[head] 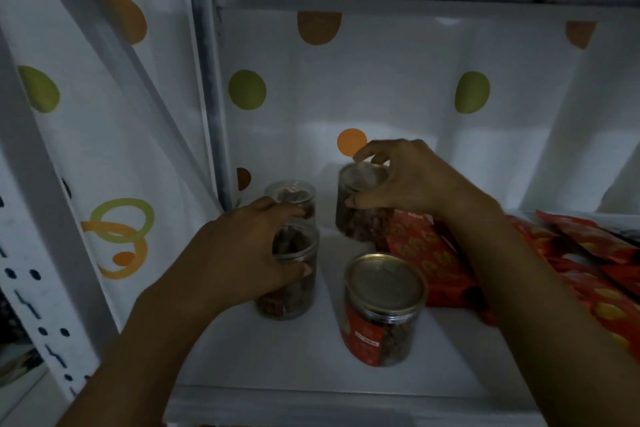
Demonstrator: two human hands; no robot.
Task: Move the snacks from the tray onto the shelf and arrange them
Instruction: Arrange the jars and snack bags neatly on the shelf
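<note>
Dim white shelf [277, 360], dotted lining. Red snack packets [588, 274] heaped at right. In curled left hand [239, 253], front-left jar [298, 291]; right hand [412, 180] gripping rear jar [360, 225] near rim, beside packets. Upright at front, gold-lidded jar [381, 315], apart from hands. Behind left hand, fourth jar [294, 192].

Dim, polka-dotted white back wall [381, 80]
</note>
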